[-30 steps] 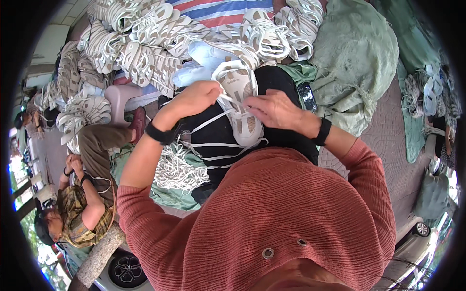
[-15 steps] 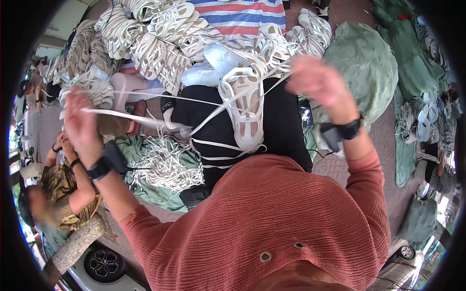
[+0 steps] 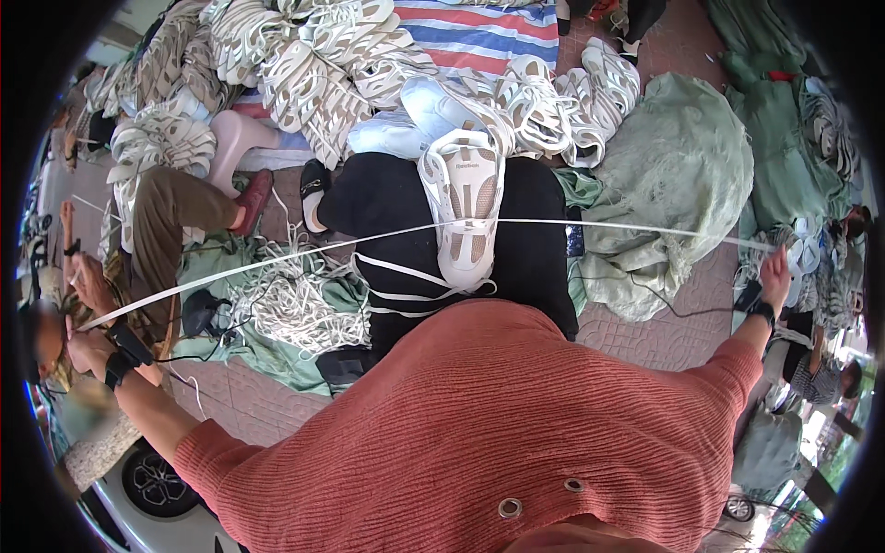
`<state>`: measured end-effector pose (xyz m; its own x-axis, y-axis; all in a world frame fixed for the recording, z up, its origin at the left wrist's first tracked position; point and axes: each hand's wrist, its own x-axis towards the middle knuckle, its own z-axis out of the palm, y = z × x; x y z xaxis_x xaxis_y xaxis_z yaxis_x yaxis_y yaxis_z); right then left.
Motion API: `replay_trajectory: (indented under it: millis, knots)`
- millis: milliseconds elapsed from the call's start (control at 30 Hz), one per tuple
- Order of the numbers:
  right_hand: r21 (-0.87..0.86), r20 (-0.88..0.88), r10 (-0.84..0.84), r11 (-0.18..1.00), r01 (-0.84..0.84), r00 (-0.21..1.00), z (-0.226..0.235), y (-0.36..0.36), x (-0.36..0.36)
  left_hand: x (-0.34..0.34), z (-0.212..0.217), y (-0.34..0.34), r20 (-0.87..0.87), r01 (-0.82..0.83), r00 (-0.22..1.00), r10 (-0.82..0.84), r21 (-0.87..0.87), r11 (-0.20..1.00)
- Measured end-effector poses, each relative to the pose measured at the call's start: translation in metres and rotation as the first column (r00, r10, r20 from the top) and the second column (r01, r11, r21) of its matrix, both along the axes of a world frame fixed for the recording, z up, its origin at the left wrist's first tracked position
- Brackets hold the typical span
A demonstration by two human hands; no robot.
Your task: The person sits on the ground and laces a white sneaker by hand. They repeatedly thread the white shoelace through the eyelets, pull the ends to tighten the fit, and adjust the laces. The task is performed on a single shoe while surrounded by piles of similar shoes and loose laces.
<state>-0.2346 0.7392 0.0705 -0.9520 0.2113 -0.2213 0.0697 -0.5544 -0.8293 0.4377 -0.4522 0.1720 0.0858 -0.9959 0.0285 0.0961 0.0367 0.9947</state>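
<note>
A white and beige sneaker (image 3: 471, 173) lies sole-down on my black-clad lap, toe toward me. One white shoelace (image 3: 608, 224) passes through the eyelets near its toe and runs taut out to both sides. Far out on the left, my left hand (image 3: 89, 352) is closed on one end of the lace. My right hand (image 3: 776, 275), stretched far to the right, pinches the other end. Another loose white lace lies across my lap beside the toe. Both my wrists wear black straps with small boxes.
Tangled white laces (image 3: 300, 304) lie on green cloth at my left. Rows of similar sneakers (image 3: 318, 69) are piled ahead, by a striped sheet (image 3: 479, 37). A pale green sack (image 3: 678, 184) stands at right. Left of me sits a co-worker, whose hand (image 3: 92, 288) is near mine.
Both hands have swung apart, outward and back toward me, drawing the lace out into a long taut line through the shoe. The loops in front of the shoe have straightened out.
</note>
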Motion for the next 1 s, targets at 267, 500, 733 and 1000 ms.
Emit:
replay_trajectory:
  millis: [267, 500, 733, 1000]
  knots:
    - [0.250, 0.245, -0.459, 0.881, 0.402, 0.854, -0.078, 0.077, 0.033, -0.215, -0.126, 0.238, -0.244, 0.861, 0.504, -0.828, 0.219, 0.459]
    - [0.525, 0.123, 0.376, 0.761, -0.382, 0.918, -0.112, -0.271, 0.033, -0.357, -0.225, 0.443, 0.666, 0.940, 0.340, -0.665, -0.226, 0.254]
    - [0.962, -0.141, 0.985, 0.113, 0.250, 0.096, -0.096, -0.532, 0.140, -0.350, -0.219, 0.461, 0.809, 0.966, -0.026, -0.587, 0.172, 0.194]
    - [0.990, -0.082, 0.996, 0.087, 0.112, -0.043, -0.100, -0.569, 0.159, -0.349, -0.210, 0.473, 0.851, 0.942, -0.026, -0.525, 0.196, 0.271]
